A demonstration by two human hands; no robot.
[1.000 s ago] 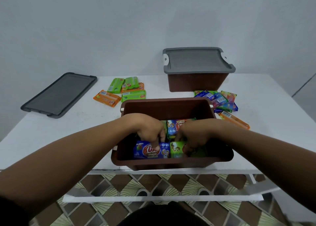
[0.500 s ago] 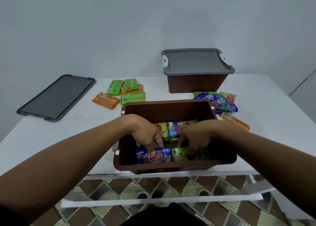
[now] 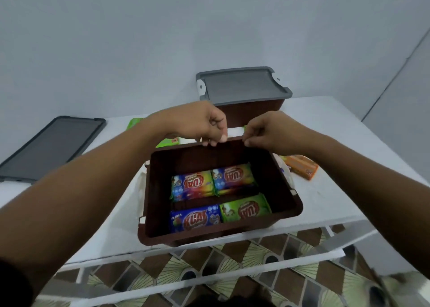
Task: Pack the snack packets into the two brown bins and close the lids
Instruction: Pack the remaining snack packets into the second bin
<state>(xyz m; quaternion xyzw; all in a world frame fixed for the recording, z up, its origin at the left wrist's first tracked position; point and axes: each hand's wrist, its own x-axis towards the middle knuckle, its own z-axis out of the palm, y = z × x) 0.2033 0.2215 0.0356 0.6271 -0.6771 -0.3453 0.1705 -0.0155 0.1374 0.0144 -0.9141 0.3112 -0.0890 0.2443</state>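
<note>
**A:** What writing can you make out in the head view?

**B:** Four snack packets lie flat in the open brown plastic bin (image 3: 149,190), in two rows of two. The blue foil packet (image 3: 195,218) at the front left says "FLORA" in small white letters and "KUAT" in big red ones. The green foil packet (image 3: 246,211) touching it on the right carries the same "KUAT", upside down. Behind them, the rainbow-coloured packet (image 3: 192,185) and the blue-and-orange packet (image 3: 232,177) also show "KUAT" upside down.

**A:** And the hands?

**B:** The left hand (image 3: 197,123) and the right hand (image 3: 270,130) hang near each other, not touching, over the bin's far rim. Their fingers are curled in and neither has a packet. The fingertips sit right at the rim. The edge is blurred, so I cannot tell whether they pinch it or only brush it.

**A:** What differs from half a second ago?

**B:** Then both hands were down inside the bin, on the front row. Now they are up and out, and all four packets lie uncovered.

**A:** What else is on the table?

**B:** On the white table (image 3: 325,190), the second brown bin (image 3: 237,113) stands behind the open one with its grey plastic lid (image 3: 244,88) on. A loose grey lid (image 3: 51,143) lies flat at the far left. An orange packet (image 3: 301,166) lies to the right of the open bin. Green packets (image 3: 167,141) peep out beside the left wrist, and their print is too small to read.
</note>
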